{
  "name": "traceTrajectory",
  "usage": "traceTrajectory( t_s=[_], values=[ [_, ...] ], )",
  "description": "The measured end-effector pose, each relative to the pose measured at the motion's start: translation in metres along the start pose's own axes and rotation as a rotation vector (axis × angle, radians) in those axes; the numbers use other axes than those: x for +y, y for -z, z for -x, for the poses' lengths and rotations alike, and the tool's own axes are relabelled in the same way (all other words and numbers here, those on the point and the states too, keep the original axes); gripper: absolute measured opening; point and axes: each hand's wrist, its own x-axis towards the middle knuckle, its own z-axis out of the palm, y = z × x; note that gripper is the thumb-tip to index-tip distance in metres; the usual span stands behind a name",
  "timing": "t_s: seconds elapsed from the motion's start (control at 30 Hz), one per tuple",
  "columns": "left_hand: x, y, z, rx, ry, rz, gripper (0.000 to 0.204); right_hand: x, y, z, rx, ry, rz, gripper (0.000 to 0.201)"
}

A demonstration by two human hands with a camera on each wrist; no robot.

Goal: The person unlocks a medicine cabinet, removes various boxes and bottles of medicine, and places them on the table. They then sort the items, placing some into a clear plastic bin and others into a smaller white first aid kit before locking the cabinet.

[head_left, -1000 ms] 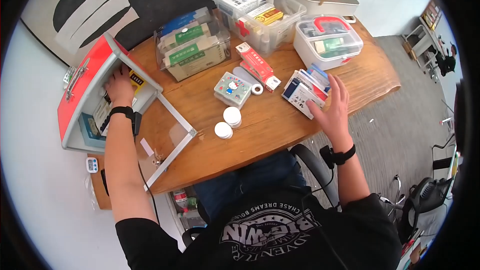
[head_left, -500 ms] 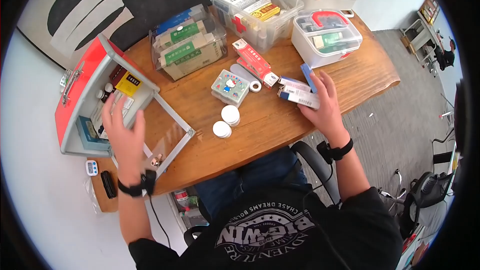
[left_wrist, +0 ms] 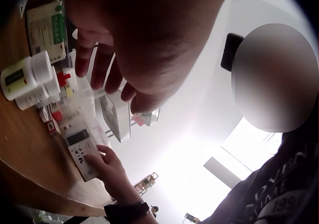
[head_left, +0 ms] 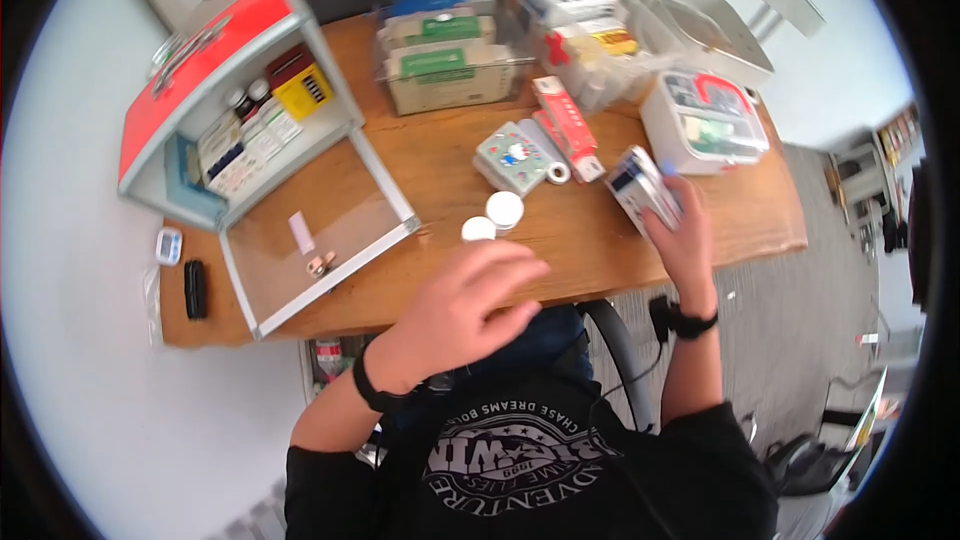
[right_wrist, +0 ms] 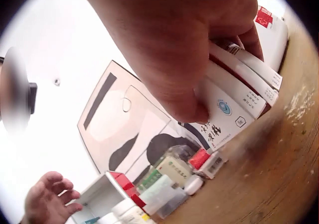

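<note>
Right hand (head_left: 688,240): fingers curled round a stack of medicine boxes (head_left: 638,192), thumb pressed on the white front face, other fingers on the far side; opening limited to the stack's thickness. Stack stands at the right part of the wooden table (head_left: 560,265), tilted, near the white first-aid box (head_left: 690,145) with red handle. At least three cartons visible edge-on in the right wrist view. Contact between stack and tabletop: cannot tell.

Left hand (head_left: 465,310): raised by the front table edge, near two white-capped bottles (head_left: 504,210); fingers apart, slightly bent, holding nothing.

Table centre: Hello Kitty case (head_left: 512,156), with a tape roll (head_left: 558,173) and a red-and-white carton (head_left: 567,128) to its right. Behind: clear bin (head_left: 450,88) of green-labelled boxes and larger clear bin (head_left: 580,65) with red cross.

Left side: red-topped cabinet (head_left: 215,45), door down on the table; yellow box (head_left: 303,92) and dark bottles (head_left: 248,100) inside.
</note>
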Motion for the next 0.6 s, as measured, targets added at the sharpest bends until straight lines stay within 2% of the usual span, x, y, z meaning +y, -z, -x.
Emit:
traceTrajectory(
  t_s=[0.07,0.1,0.13,0.17,0.2,0.27,0.3,0.33,0.4,0.53,0.6],
  values=[
    [0.002,-0.011,0.008,-0.188,-0.037,0.240,0.035,-0.008,0.017,0.016,-0.011,-0.006,-0.048,0.057],
    [0.005,-0.017,0.011,-0.211,-0.016,0.281,0.035,-0.011,0.022,0.025,-0.043,0.022,-0.064,0.057],
    [0.006,-0.024,0.014,-0.235,-0.003,0.324,0.035,-0.013,0.026,0.033,-0.077,0.058,-0.079,0.066],
    [0.002,-0.034,0.019,-0.324,0.032,0.348,0.054,-0.013,0.026,0.037,-0.105,0.092,-0.091,0.074],
    [0.003,-0.047,0.022,-0.302,0.046,0.338,0.054,-0.016,0.023,0.038,-0.120,0.114,-0.100,0.074],
    [0.004,-0.077,0.022,-0.207,0.111,0.278,0.075,-0.021,0.015,0.037,-0.285,0.154,0.043,0.089],
    [-0.002,-0.092,0.021,-0.211,0.080,0.280,0.094,-0.018,0.011,0.037,-0.267,0.176,0.086,0.090],
    [-0.001,-0.103,0.017,-0.193,0.087,0.277,0.094,-0.022,0.010,0.034,-0.275,0.194,0.086,0.090],
    [0.002,-0.123,0.009,-0.051,0.123,0.272,0.100,-0.033,0.007,0.033,-0.340,0.108,0.007,0.090],
    [0.004,-0.152,0.000,0.040,0.164,0.334,0.102,-0.049,0.009,0.030,-0.427,0.125,0.012,0.090],
    [0.003,-0.158,0.002,0.042,0.137,0.402,0.101,-0.048,0.006,0.028,-0.413,0.169,0.046,0.089]
  ],
)
